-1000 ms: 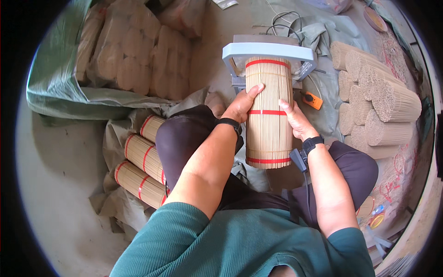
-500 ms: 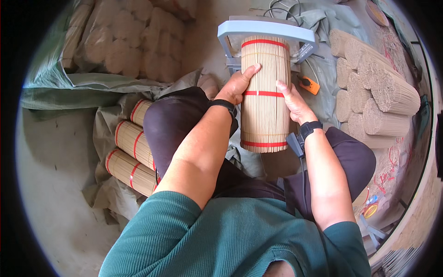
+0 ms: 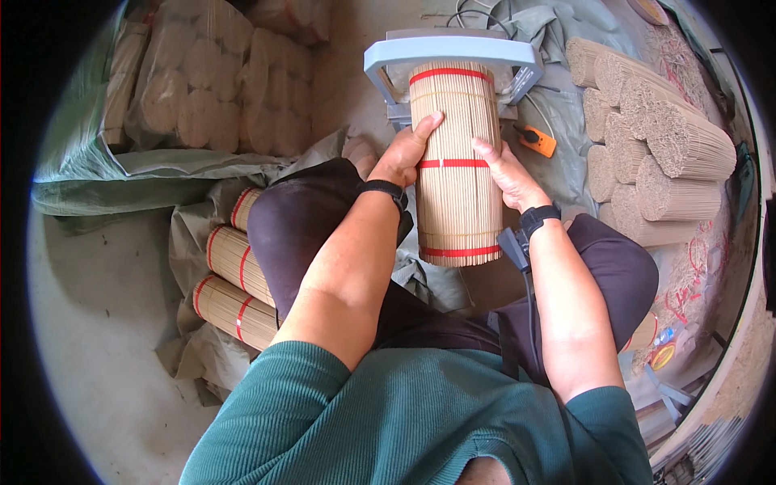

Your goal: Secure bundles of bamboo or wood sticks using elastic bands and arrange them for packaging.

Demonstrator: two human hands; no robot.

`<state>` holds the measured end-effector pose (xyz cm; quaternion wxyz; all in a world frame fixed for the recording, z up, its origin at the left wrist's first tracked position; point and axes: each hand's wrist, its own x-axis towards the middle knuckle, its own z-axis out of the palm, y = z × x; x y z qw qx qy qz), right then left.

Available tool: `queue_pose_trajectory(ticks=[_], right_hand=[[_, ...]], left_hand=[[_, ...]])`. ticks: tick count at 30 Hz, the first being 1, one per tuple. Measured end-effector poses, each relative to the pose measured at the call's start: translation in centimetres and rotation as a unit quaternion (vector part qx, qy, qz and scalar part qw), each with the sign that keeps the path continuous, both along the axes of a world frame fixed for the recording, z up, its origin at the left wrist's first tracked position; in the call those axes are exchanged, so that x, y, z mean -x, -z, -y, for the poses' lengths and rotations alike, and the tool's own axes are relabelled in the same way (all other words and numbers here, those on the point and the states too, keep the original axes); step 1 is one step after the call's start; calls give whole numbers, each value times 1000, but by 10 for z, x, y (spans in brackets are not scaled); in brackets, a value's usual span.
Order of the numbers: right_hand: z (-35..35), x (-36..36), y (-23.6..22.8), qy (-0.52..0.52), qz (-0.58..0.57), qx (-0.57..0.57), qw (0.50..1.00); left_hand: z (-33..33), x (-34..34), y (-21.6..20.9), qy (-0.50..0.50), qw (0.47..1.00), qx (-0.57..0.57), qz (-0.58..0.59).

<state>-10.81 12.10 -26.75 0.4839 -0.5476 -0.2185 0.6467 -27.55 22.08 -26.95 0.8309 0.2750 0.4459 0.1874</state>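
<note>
A thick round bundle of thin pale sticks [image 3: 459, 206] stretches away from me, with red bands near both ends and round its middle. My left hand [image 3: 408, 148] is closed round its left side, thumb on top. On the right side my right hand [image 3: 505, 171] grips it the same way, thumb just above the middle band. The bundle's far end lies within the blue-grey frame [image 3: 453, 50] of a small machine. Its underside and most of my fingertips are hidden.
Several red-banded bundles [image 3: 242, 259] lie left of my left knee. Loose stick bundles [image 3: 671, 141] are stacked at the right. Wrapped bundles [image 3: 202, 81] stand at the far left. Beside the machine lie an orange box [image 3: 535, 141] and cables [image 3: 477, 14].
The view has shifted slightly. Both hands keep their hold on the stick bundle, which stays in about the same place at the machine's frame.
</note>
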Motion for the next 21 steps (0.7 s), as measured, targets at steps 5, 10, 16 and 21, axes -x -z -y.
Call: queue_pose_trajectory(ticks=[5,10,16,21], right_hand=[[-1,-2,8,5,-3,-5,1000],[-3,1,9,0,-6,-5,1000],[-1,2,-5,7,11,22,1000],[13,4,-28,0,22,24,999]], left_hand=[[2,-1,-9,20,1000,-23,-9],[2,1,-13,21,999,-33,-9],[2,0,-14,4,1000,-22,-15],[12,4,-30,32,999,-23,11]])
